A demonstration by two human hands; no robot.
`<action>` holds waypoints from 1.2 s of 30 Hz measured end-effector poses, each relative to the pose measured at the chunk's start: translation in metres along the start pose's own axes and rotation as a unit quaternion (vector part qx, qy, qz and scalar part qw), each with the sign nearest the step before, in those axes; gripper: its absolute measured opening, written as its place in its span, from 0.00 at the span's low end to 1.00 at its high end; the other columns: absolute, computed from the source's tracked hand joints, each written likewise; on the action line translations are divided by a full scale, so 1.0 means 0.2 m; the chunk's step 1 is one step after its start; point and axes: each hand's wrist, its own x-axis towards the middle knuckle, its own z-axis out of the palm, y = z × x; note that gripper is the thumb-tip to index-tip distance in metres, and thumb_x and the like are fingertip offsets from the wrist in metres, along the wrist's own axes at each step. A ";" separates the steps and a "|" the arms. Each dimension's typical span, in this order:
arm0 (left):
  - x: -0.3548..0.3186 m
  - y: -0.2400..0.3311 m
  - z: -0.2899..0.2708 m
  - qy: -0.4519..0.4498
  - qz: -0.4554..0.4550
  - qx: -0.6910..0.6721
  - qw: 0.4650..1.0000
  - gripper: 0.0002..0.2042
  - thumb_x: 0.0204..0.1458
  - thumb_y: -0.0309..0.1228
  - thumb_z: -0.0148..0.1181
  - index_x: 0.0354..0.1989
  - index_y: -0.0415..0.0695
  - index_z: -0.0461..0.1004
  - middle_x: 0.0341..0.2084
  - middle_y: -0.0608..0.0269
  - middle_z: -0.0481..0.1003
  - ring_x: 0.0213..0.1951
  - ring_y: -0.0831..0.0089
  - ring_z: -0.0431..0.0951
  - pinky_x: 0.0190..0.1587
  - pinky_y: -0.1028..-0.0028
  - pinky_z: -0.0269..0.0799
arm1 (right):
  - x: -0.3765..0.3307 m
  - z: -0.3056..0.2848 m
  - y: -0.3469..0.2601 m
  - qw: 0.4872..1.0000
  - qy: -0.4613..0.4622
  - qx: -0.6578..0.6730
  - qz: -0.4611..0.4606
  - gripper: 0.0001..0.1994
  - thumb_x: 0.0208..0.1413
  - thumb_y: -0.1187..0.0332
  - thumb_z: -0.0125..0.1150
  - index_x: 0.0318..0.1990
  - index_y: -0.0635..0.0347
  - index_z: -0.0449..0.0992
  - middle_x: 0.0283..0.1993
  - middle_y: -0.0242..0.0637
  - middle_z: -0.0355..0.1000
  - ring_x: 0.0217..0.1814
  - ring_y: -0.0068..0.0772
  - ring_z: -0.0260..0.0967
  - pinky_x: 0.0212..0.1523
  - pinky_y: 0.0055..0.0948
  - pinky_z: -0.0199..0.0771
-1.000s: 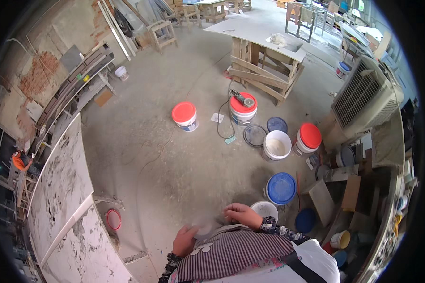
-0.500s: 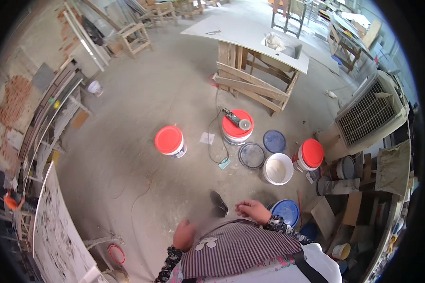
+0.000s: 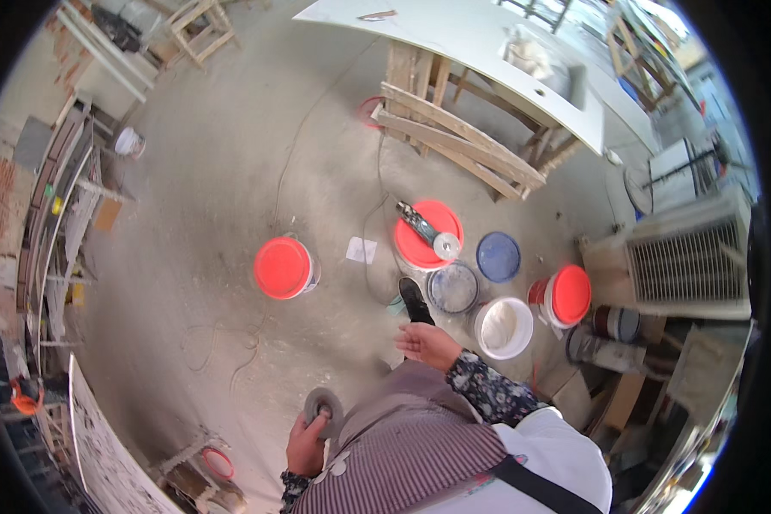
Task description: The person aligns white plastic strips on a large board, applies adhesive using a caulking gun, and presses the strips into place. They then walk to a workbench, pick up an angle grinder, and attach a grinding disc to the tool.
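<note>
At the lower middle, my left hand [image 3: 304, 447] grips a grey round disc [image 3: 324, 401], its thumb over the face; the disc's exact kind is not clear. My right hand [image 3: 428, 344] is in front of my striped apron, empty, with its fingers loosely spread. Beyond it my dark shoe [image 3: 414, 300] shows on the floor. An angle grinder [image 3: 418, 224] lies across the red lid [image 3: 429, 254] of a white bucket ahead of me, its round disc toward me. Its cord trails down onto the floor.
A red-lidded bucket [image 3: 283, 268] stands to the left, another [image 3: 570, 294] to the right. An uncovered white bucket [image 3: 527, 330] and two loose lids, one blue [image 3: 499, 257], lie between. A stone countertop [image 3: 454, 30] on a wooden frame stands ahead; an air cooler [image 3: 690, 257] is at right.
I have moved forward, and the buckets and countertop appear nearer. The grey disc now shows clearly in my left hand. My right hand has swung inward and forward.
</note>
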 end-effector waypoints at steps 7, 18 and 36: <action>0.29 -0.06 0.17 0.032 -0.328 -0.309 0.892 0.15 0.55 0.30 0.57 0.49 0.38 0.70 0.40 0.57 0.76 0.43 0.68 0.76 0.46 0.71 0.71 | 1.35 -0.44 -0.58 0.938 0.042 0.345 -0.007 0.25 0.56 0.50 0.56 0.47 0.65 0.65 0.42 0.45 0.69 0.46 0.47 0.68 0.49 0.41 0.70; 0.38 -0.10 0.47 -0.003 -0.637 -0.290 0.714 0.22 0.57 0.37 0.56 0.54 0.35 0.66 0.42 0.58 0.75 0.42 0.73 0.75 0.45 0.73 0.71 | 2.14 -1.16 -0.87 0.796 0.376 0.469 -0.075 0.22 0.53 0.41 0.54 0.42 0.49 0.73 0.37 0.28 0.73 0.39 0.31 0.69 0.37 0.38 0.70; 0.23 -0.25 0.24 0.235 -0.400 -0.535 0.706 0.22 0.56 0.40 0.58 0.52 0.35 0.69 0.40 0.60 0.75 0.40 0.76 0.73 0.44 0.75 0.70 | 1.54 -0.32 -0.66 0.988 0.148 -0.047 -0.006 0.20 0.56 0.46 0.49 0.41 0.54 0.72 0.39 0.35 0.74 0.38 0.40 0.73 0.40 0.47 0.75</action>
